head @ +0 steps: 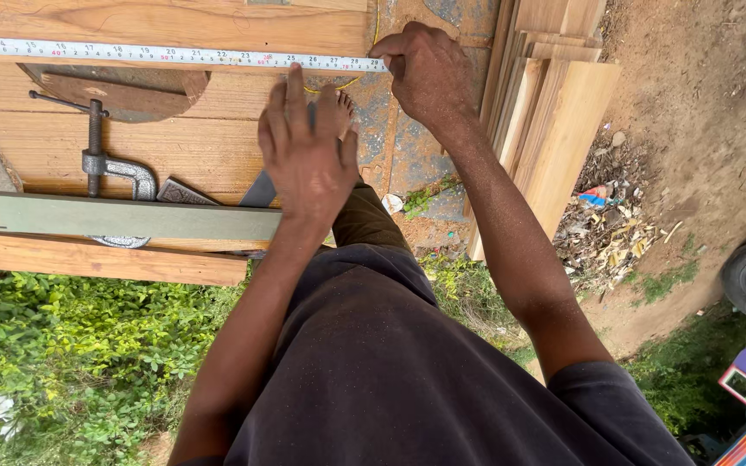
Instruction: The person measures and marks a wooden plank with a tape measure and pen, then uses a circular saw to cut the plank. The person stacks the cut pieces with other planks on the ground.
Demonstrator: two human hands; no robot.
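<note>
We see a broad wooden board filling the upper left, with a stack of planks standing just off its right edge. A grey-green straightedge lies along the board's near edge, and a metal clamp stands upright just above it, near the left side. A tape measure stretches flat along the board's far edge, from the left side to the right corner. Our right hand pinches the tape's end at that far right corner, fingers closed on it. Our left hand lies flat and unclenched, gripping nothing, fingertips touching the tape's lower edge near its right end. A bare foot shows just beyond that hand.
</note>
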